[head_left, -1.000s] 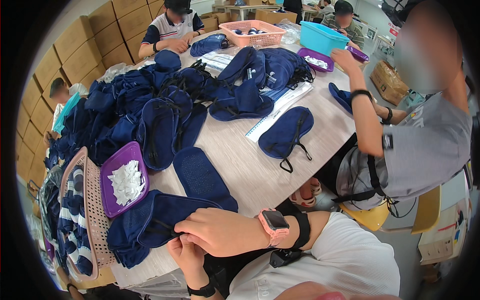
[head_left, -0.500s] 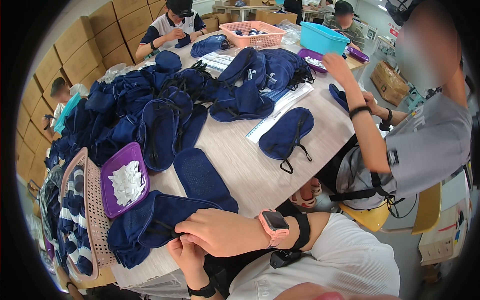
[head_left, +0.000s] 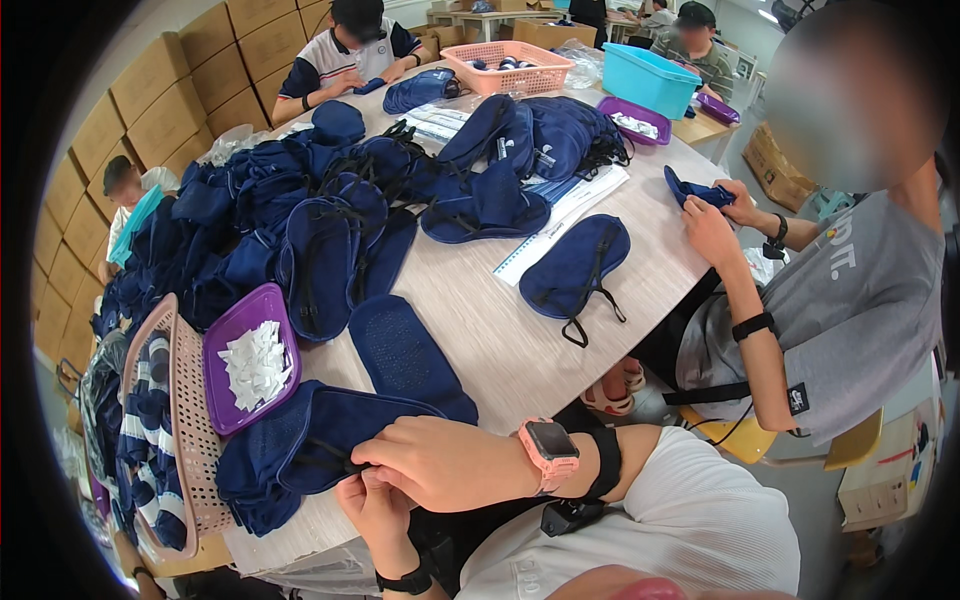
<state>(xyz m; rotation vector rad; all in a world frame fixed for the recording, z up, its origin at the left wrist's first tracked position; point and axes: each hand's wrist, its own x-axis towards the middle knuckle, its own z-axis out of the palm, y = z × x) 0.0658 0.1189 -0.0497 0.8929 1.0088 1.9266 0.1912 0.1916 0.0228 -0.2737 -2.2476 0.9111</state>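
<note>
A navy eye mask (head_left: 365,425) lies at the near left of the table, partly on other folded navy masks. My right hand (head_left: 425,460), a pink watch on its wrist, reaches in from the right with fingers pinched at the mask's black strap (head_left: 325,455). Just below it, my left hand (head_left: 375,508) is closed, its thumb and fingertips meeting the right fingertips at the strap's end. The exact bit between the fingertips is mostly hidden. Another navy piece with a dotted patch (head_left: 393,345) lies flat beyond the right hand.
A purple tray (head_left: 285,375) of small white labels and a pink perforated basket (head_left: 195,455) of rolled pieces stand left. A heap of navy masks (head_left: 240,220) fills the far left. One mask (head_left: 575,265) lies mid-table. A co-worker's hands (head_left: 715,215) hold a mask at right.
My hands have stayed in nearly the same place. The co-worker at right has lowered a raised hand onto a mask. The person across has brought a navy piece down to the table.
</note>
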